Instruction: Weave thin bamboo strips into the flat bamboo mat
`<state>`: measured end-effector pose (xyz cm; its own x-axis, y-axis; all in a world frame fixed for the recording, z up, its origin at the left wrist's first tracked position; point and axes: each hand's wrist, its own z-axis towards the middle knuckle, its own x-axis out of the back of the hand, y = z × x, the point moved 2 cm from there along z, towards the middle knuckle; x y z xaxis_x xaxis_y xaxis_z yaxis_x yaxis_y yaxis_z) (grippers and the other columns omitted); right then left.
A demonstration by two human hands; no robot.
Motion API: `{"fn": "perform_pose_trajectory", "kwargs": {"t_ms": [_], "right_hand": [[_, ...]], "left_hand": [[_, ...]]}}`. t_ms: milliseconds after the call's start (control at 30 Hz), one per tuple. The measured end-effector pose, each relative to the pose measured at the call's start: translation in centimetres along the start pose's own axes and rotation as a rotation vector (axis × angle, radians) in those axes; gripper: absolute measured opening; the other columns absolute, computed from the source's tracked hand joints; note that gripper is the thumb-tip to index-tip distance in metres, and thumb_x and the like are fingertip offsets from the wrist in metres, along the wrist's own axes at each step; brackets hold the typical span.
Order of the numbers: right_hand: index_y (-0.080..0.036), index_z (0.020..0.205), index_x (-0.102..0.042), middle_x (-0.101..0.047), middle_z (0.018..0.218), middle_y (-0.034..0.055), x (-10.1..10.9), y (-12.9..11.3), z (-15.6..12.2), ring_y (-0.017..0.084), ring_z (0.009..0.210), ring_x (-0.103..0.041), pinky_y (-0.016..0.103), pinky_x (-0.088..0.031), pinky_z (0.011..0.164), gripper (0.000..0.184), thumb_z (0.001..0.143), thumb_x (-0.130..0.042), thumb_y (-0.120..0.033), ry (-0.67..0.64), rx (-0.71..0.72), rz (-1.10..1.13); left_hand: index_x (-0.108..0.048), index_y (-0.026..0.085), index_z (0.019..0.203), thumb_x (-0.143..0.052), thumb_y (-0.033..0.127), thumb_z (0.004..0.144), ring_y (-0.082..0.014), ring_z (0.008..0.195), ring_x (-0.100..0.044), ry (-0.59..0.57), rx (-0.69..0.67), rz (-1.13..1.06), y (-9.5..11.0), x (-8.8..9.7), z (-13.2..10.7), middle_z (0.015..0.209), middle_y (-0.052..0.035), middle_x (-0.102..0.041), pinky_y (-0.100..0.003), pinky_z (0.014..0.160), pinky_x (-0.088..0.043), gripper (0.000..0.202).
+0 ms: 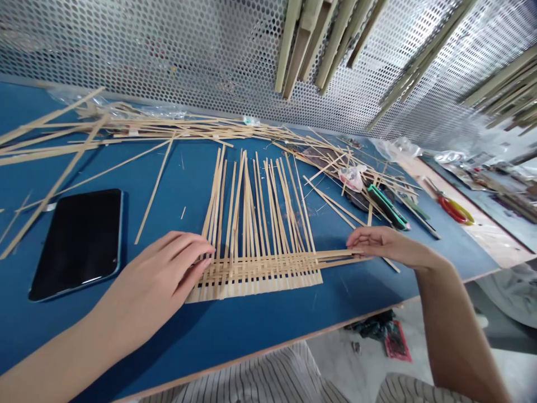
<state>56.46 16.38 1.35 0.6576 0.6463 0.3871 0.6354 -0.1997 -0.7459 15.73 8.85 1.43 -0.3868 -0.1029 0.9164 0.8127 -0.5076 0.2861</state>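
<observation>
A partly woven mat of thin bamboo strips (pixel 260 271) lies on the blue table, with long upright strips fanning away from its woven band. At its left edge, the fingertips and thumb of my left hand (pixel 163 271) close on the weave. My right hand (pixel 388 245) is beyond the right edge, its fingers pinched around the end of a flat bamboo strip (pixel 333 254) that runs out of the woven band. Another crosswise strip end sticks out just below it. My fingers partly hide the left side of the weave and the right strip's tip.
A dark-screened phone (pixel 79 243) lies left of my left hand. Loose bamboo strips (pixel 188 127) are heaped along the back. A green utility knife (pixel 388 207) and red-and-yellow pliers (pixel 455 210) lie at the right. A perforated metal panel (pixel 188 56) stands behind the blue table (pixel 268 319).
</observation>
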Motion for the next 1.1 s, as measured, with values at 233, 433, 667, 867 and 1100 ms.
{"fn": "perform_pose_trajectory", "kwargs": {"t_ms": [233, 433, 667, 867, 1100], "right_hand": [[-0.016, 0.09, -0.061, -0.064, 0.07, 0.0003, 0.2, 0.7, 0.7, 0.01, 0.059, -0.058, 0.021, -0.047, 0.055, 0.035, 0.071, -0.07, -0.044, 0.006, -0.004, -0.006], [-0.015, 0.079, -0.064, -0.06, 0.056, -0.0027, 1.0, 0.4, 1.5, 0.005, 0.041, -0.05, 0.015, -0.036, 0.038, 0.03, 0.077, -0.064, -0.045, -0.161, -0.059, -0.052], [-0.016, 0.065, -0.058, -0.056, 0.049, -0.0043, 1.0, -0.5, 2.2, 0.004, 0.037, -0.049, 0.012, -0.036, 0.035, 0.035, 0.078, -0.062, -0.048, -0.321, -0.158, -0.069], [-0.016, 0.063, -0.057, -0.055, 0.049, -0.0028, 0.9, 0.5, 2.2, 0.005, 0.037, -0.05, 0.011, -0.035, 0.033, 0.034, 0.081, -0.059, -0.044, -0.338, -0.082, -0.135], [-0.021, 0.056, -0.055, -0.053, 0.045, -0.0052, 1.1, 2.2, 2.3, 0.006, 0.032, -0.049, 0.014, -0.034, 0.031, 0.031, 0.081, -0.06, -0.038, -0.354, -0.032, -0.147]], "left_hand": [[-0.061, 0.015, 0.103, -0.039, 0.02, 0.093, -0.0236, 0.098, -0.057, 0.082, -0.358, 0.212, 2.1, -0.9, -0.8, 0.102, -0.006, -0.065, -0.041, 0.085, -0.044, 0.025], [-0.054, 0.01, 0.124, -0.052, 0.042, 0.087, -0.025, 0.119, -0.049, 0.031, -0.403, 0.225, 8.9, -3.5, -0.1, 0.129, -0.0094, -0.057, -0.036, 0.099, -0.033, 0.049], [-0.039, 0.009, 0.137, -0.045, 0.062, 0.082, -0.0266, 0.135, -0.031, -0.121, -0.319, 0.228, 12.0, -5.9, 3.3, 0.147, -0.0105, -0.036, -0.037, 0.11, -0.017, 0.076], [-0.032, 0.012, 0.141, -0.05, 0.057, 0.078, -0.0254, 0.14, -0.02, -0.272, -0.236, 0.189, 12.4, -6.7, 3.7, 0.151, -0.0071, -0.028, -0.037, 0.115, -0.006, 0.08], [-0.028, 0.011, 0.143, -0.045, 0.059, 0.082, -0.0245, 0.141, -0.017, -0.368, -0.264, 0.17, 12.0, -6.7, 3.9, 0.151, -0.0074, -0.028, -0.038, 0.116, -0.003, 0.079]]}}
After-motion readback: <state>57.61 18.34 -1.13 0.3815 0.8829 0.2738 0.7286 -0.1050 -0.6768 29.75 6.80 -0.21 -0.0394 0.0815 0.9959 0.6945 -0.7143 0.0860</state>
